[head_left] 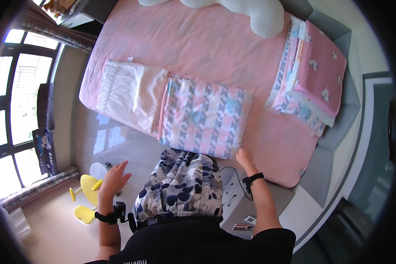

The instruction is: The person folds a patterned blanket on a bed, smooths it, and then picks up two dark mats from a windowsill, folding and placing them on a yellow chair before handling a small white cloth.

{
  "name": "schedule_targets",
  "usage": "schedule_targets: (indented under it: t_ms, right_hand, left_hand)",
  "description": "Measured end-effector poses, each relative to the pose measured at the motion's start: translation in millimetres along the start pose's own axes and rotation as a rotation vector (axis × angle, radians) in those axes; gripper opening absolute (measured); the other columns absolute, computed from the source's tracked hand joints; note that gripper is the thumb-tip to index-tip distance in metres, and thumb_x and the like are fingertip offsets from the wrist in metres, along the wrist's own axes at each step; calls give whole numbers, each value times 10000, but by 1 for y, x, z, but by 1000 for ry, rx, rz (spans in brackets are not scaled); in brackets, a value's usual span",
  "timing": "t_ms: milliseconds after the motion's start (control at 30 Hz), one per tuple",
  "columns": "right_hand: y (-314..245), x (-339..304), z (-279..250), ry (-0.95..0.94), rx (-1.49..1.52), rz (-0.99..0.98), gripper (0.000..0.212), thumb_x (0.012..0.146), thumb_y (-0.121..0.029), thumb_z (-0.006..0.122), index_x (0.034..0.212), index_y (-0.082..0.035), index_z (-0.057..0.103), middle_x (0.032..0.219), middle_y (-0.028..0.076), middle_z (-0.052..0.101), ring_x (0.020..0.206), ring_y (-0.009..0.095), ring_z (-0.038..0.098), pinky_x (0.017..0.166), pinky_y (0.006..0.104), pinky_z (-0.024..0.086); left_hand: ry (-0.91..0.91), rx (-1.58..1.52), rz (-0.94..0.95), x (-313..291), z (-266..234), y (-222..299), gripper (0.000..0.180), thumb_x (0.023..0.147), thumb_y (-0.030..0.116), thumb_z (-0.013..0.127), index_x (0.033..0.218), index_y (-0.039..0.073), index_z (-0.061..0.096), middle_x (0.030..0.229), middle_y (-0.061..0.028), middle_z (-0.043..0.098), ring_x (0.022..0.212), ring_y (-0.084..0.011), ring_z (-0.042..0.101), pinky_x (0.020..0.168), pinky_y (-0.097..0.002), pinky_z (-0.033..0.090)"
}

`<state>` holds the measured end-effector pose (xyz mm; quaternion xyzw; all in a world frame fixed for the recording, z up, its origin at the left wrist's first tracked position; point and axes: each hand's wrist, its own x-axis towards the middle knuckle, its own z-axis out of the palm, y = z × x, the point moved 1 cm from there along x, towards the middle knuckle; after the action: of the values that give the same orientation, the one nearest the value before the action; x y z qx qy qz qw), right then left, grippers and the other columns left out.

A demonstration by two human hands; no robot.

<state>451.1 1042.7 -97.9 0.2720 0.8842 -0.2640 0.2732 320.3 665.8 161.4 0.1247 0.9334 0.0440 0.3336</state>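
Note:
My left hand [114,178] is raised over the floor on the left, apart from the bed, its fingers spread and holding nothing. My right hand [244,157] is closed at the near right corner of a folded quilt [202,116] with pink, grey and white blocks. Its curled fingers hide whatever they may grip. The quilt lies flat along the near side of the bed. Left of it, and touching it, is a folded white cloth [130,94] with a gathered edge. Both lie on a pink bed sheet [198,48].
Folded pink bedding [321,68] is stacked by the grey headboard [310,182]. A white cushion [267,20] lies on the bed's far side. A grey cabinet [235,193] with a cable stands by my right arm. A yellow chair [84,214] is on the floor at left, near the window [28,83].

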Motion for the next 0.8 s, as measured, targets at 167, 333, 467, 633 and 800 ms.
schedule_targets:
  t_ms: [167, 333, 467, 633, 800]
  right_hand:
    - [-28, 87, -79, 278, -39, -260, 220, 671, -118, 478, 862, -10, 473, 883, 198, 507, 819, 347, 478, 662, 405, 399]
    - [-63, 184, -107, 569, -201, -508, 303, 669, -149, 522, 927, -19, 431, 979, 161, 464, 901, 300, 445, 761, 389, 356]
    - [-75, 218, -99, 420, -261, -391, 303, 657, -178, 549, 900, -27, 448, 943, 140, 490, 890, 280, 456, 759, 393, 352]
    - [-71, 202, -98, 350, -351, -565, 157, 646, -145, 518, 747, -27, 498, 831, 118, 516, 835, 273, 469, 703, 366, 374]
    - [-74, 182, -87, 258, -308, -853, 74, 624, -96, 496, 649, -26, 502, 775, 117, 498, 788, 274, 468, 663, 338, 391]
  left_hand:
    - [30, -95, -71, 16, 10, -4, 416, 695, 155, 528, 1069, 24, 399, 928, -185, 499, 859, -324, 465, 741, -358, 376]
    - [-35, -167, -196, 15, 10, -3, 426, 686, 149, 537, 1068, 19, 399, 928, -177, 499, 868, -319, 461, 747, -351, 371]
    - [39, -153, -232, 6, 13, -10, 420, 690, 144, 535, 1073, 37, 399, 926, -173, 500, 879, -312, 460, 754, -346, 370]
    - [20, -179, -296, 14, 11, -11, 423, 687, 134, 535, 1076, 40, 395, 938, -170, 497, 883, -313, 459, 760, -346, 367]
    - [-3, -205, -297, 20, 10, -9, 424, 687, 122, 531, 1076, 30, 390, 941, -173, 495, 882, -315, 458, 763, -345, 366]
